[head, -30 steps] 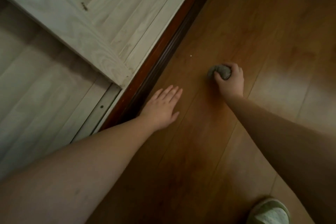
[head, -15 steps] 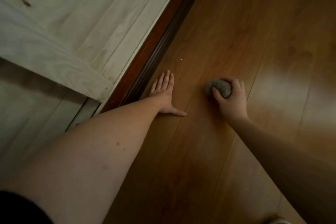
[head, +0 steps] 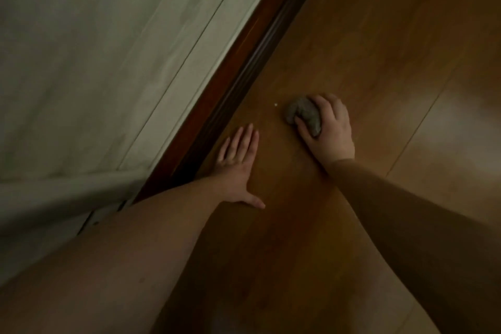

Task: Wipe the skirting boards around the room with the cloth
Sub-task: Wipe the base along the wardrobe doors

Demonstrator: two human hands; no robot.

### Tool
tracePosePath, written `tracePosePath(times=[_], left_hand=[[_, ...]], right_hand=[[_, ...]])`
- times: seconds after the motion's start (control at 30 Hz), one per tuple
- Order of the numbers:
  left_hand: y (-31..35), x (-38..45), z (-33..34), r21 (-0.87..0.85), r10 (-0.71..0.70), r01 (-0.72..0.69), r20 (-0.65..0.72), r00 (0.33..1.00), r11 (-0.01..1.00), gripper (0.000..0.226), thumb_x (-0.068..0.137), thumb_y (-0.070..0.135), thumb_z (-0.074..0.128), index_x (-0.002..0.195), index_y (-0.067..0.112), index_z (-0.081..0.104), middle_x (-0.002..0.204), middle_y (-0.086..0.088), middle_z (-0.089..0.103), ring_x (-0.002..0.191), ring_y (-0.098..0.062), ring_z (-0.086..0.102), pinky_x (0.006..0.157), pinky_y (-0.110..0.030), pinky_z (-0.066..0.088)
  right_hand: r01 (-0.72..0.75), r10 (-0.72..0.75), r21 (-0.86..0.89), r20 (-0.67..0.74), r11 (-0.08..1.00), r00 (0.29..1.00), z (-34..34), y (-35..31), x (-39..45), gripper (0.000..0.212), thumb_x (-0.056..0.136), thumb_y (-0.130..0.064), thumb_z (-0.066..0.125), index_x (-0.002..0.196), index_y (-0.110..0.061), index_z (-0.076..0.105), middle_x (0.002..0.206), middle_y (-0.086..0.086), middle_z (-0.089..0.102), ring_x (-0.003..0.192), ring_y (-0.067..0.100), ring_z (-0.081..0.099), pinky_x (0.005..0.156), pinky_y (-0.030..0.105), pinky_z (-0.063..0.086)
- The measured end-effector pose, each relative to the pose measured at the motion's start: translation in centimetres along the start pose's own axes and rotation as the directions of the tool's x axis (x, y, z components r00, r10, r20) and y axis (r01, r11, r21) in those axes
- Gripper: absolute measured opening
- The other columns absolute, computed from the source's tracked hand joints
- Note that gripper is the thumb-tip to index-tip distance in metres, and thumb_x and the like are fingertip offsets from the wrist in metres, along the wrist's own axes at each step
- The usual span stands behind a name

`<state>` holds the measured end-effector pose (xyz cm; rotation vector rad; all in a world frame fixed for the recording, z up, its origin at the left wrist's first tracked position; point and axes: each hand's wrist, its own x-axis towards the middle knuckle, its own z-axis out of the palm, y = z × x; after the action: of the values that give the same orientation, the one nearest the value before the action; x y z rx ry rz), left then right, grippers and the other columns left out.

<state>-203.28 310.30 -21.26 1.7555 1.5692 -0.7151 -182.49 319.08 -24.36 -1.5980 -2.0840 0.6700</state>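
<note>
A dark red-brown skirting board (head: pixel 230 73) runs diagonally from the upper right down to the lower left, between a pale wood-grain panel and the floor. My left hand (head: pixel 238 163) lies flat on the wooden floor right beside the board, fingers straight and thumb spread. My right hand (head: pixel 329 130) rests on the floor further right and grips a balled-up grey cloth (head: pixel 302 114). The cloth sits on the floor, a short way off the board and not touching it.
The pale wood-grain panel (head: pixel 108 62) fills the upper left, with a lighter edge piece (head: pixel 54 198) jutting out at the lower left. Brown wooden floor (head: pixel 393 49) stretches to the right. A small white speck (head: pixel 275 104) lies beside the cloth.
The view has moved closer to the floor and along the board. My left hand has settled flat beside the skirting. My right hand keeps its grip on the cloth.
</note>
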Motion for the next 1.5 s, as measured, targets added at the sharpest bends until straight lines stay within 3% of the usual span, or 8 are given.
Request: tracePosePath(times=[0.2, 0.4, 0.53, 0.77, 0.9, 1.1, 1.3, 1.5], left_hand=[[0.5, -0.1, -1.3, -0.027, -0.014, 0.016, 0.066, 0.998, 1.000, 0.159, 0.057, 0.085, 0.069, 0.130, 0.018, -0.056, 0.142, -0.004, -0.058, 0.135, -0.027, -0.048, 0.111, -0.043, -0.027], [0.1, 0.1, -1.1, -0.020, -0.006, 0.007, 0.033, 0.999, 1.000, 0.157, 0.058, 0.086, 0.067, 0.133, 0.018, -0.053, 0.143, -0.003, -0.056, 0.131, -0.024, -0.052, 0.104, -0.040, -0.033], [0.0, -0.3, -0.6, -0.005, 0.015, -0.015, -0.003, 1.000, 1.000, 0.157, 0.056, 0.088, 0.065, 0.136, 0.018, -0.050, 0.144, -0.002, -0.056, 0.132, -0.021, -0.052, 0.115, -0.044, -0.023], [-0.1, -0.3, -0.9, -0.013, 0.012, -0.013, -0.033, 0.999, 1.000, 0.160, 0.052, 0.090, 0.067, 0.138, 0.020, -0.049, 0.139, 0.003, -0.060, 0.128, -0.017, -0.055, 0.110, -0.040, -0.028], [0.3, -0.4, -0.9, -0.001, -0.005, 0.005, -0.026, 1.000, 1.000, 0.154, 0.056, 0.092, 0.061, 0.139, 0.020, -0.048, 0.137, 0.003, -0.061, 0.131, -0.019, -0.053, 0.116, -0.044, -0.024], [0.0, -0.5, -0.5, -0.012, 0.004, -0.005, -0.045, 0.999, 1.000, 0.153, 0.055, 0.095, 0.058, 0.139, 0.021, -0.047, 0.135, 0.005, -0.062, 0.126, -0.017, -0.054, 0.110, -0.037, -0.028], [-0.2, -0.3, -0.1, 0.000, 0.008, -0.008, -0.071, 0.997, 1.000, 0.150, 0.056, 0.096, 0.055, 0.136, 0.020, -0.047, 0.142, 0.001, -0.053, 0.138, -0.020, -0.043, 0.116, -0.040, -0.022], [-0.3, 0.0, 0.3, -0.008, 0.007, -0.008, -0.099, 0.995, 1.000, 0.150, 0.055, 0.097, 0.053, 0.135, 0.021, -0.050, 0.145, 0.001, -0.053, 0.139, -0.021, -0.043, 0.116, -0.040, -0.022]], right_hand=[[0.090, -0.082, -0.076, 0.108, 0.993, 0.991, 0.3, 0.5, 1.2, 0.063, 0.091, -0.047, 0.064, 0.140, -0.015, 0.042, 0.139, 0.012, 0.050, 0.131, 0.034, 0.044, 0.114, 0.048, 0.030], [0.099, -0.092, -0.086, 0.090, 0.991, 0.992, 0.5, 0.3, 1.4, 0.062, 0.093, -0.044, 0.062, 0.142, -0.014, 0.040, 0.141, 0.012, 0.048, 0.134, 0.033, 0.041, 0.118, 0.045, 0.022], [0.107, -0.104, -0.058, 0.060, 0.993, 0.993, 0.4, 0.3, 1.2, 0.061, 0.092, -0.043, 0.064, 0.141, -0.014, 0.042, 0.141, 0.011, 0.049, 0.134, 0.031, 0.042, 0.117, 0.045, 0.024], [0.099, -0.100, 0.020, 0.038, 0.995, 0.994, 0.5, 0.4, 1.4, 0.058, 0.090, -0.045, 0.067, 0.135, -0.013, 0.049, 0.134, 0.009, 0.054, 0.129, 0.027, 0.046, 0.113, 0.043, 0.032], [0.006, -0.011, 0.133, 0.032, 0.991, 0.999, -0.1, -0.5, 1.6, 0.049, 0.086, -0.040, 0.072, 0.123, -0.013, 0.055, 0.118, 0.007, 0.058, 0.113, 0.026, 0.053, 0.100, 0.040, 0.040], [-0.064, 0.037, 0.283, 0.103, 0.957, 0.994, -0.4, -4.0, 2.1, 0.041, 0.084, -0.029, 0.075, 0.117, -0.014, 0.056, 0.109, -0.006, 0.050, 0.096, 0.002, 0.044, 0.078, 0.011, 0.030], [-0.076, 0.011, 0.331, 0.194, 0.940, 0.981, 1.0, -5.7, 3.8, 0.035, 0.085, -0.021, 0.074, 0.117, -0.017, 0.060, 0.112, 0.000, 0.055, 0.093, 0.003, 0.044, 0.077, 0.011, 0.030], [-0.018, -0.057, 0.372, 0.189, 0.928, 0.980, 3.0, -5.8, 6.3, 0.035, 0.084, -0.024, 0.077, 0.114, -0.015, 0.061, 0.110, 0.001, 0.055, 0.092, 0.005, 0.045, 0.074, -0.004, 0.029]])
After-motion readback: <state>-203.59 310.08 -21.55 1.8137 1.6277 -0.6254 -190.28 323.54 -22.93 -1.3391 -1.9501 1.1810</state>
